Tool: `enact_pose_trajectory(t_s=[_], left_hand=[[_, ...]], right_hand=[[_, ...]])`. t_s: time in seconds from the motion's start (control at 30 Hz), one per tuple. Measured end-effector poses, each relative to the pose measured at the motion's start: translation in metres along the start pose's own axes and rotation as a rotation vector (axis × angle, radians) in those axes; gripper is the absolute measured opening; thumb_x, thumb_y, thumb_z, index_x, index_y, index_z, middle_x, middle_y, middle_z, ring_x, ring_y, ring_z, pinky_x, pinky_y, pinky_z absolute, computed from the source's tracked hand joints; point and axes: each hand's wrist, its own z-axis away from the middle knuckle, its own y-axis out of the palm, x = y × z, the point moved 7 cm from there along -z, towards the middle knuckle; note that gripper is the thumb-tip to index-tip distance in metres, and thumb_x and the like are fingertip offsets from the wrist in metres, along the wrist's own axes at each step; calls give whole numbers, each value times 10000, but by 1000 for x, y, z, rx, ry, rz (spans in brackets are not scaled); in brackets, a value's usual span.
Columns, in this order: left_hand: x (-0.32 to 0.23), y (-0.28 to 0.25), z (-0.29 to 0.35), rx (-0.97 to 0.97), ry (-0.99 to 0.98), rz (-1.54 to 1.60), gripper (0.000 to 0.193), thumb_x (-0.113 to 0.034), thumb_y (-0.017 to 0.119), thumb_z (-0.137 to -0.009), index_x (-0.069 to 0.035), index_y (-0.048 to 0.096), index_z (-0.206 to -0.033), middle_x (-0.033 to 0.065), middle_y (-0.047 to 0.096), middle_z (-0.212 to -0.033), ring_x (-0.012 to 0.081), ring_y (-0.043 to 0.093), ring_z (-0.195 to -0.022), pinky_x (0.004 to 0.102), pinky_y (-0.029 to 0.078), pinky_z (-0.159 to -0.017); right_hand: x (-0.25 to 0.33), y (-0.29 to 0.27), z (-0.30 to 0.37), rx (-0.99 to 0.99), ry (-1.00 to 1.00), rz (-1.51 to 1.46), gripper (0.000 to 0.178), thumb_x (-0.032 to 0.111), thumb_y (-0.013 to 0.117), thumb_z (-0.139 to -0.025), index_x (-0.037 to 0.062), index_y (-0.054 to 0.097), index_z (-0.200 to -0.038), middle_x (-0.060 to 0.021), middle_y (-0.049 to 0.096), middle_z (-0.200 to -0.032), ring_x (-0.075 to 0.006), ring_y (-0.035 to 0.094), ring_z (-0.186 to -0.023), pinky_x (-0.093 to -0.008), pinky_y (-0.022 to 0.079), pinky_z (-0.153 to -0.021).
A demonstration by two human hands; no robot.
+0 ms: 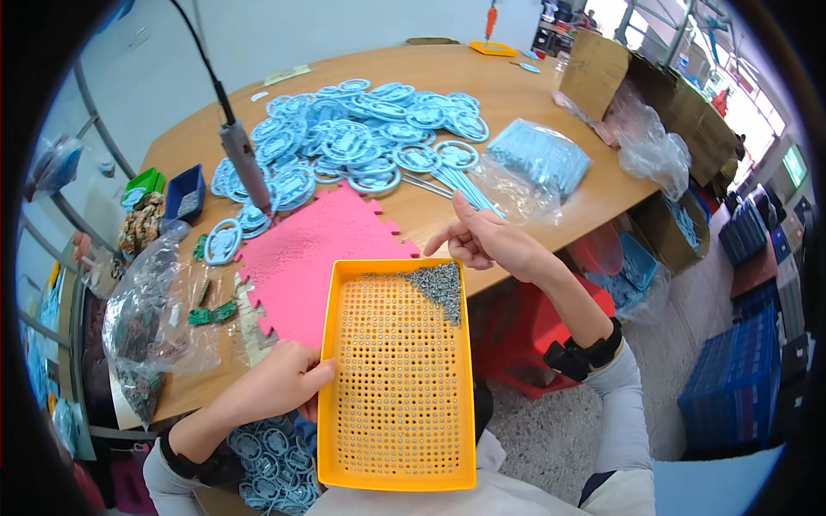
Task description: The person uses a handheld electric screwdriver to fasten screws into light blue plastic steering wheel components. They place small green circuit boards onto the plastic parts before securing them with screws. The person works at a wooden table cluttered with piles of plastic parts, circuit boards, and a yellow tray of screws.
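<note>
One clear bag slumps on the worktop, well left of the yellow tray. A blue bin stands to the tray's far left; green boards lie nearer it. A grey screwdriver hangs beyond the tray's left side. The left hand has its grip closed on the tray's left wall, thumb over the rim. A pink mat and heaped blue rings lie beyond the tray, itself held before the person. Grey screws fill its far right corner. The right hand is just past that corner, fingers loosely curled; whether its grip holds anything, I cannot tell. Right of the tray are a packet, a red stool and, farthest, blue crates.
</note>
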Motion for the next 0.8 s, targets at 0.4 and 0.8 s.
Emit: enact_pose_trajectory(t_s=[0.4, 0.8], left_hand=[[50, -39, 42, -220, -56, 177, 365, -171, 425, -933, 143, 577, -826, 142, 648, -664, 167, 651, -517, 268, 546, -469], [115, -59, 89, -366, -243, 339, 363, -206, 491, -943, 116, 610, -825, 128, 651, -660, 155, 634, -500, 244, 526, -461]], right_hand=[[66, 64, -14, -213, -560, 693, 431, 288, 516, -951, 21, 504, -1289, -132, 652, -1044, -206, 601, -1004, -337, 460, -864], [8, 168, -81, 333, -150, 371, 335, 226, 428, -970, -28, 478, -1182, -117, 612, -710, -150, 570, -565, -298, 497, -537]])
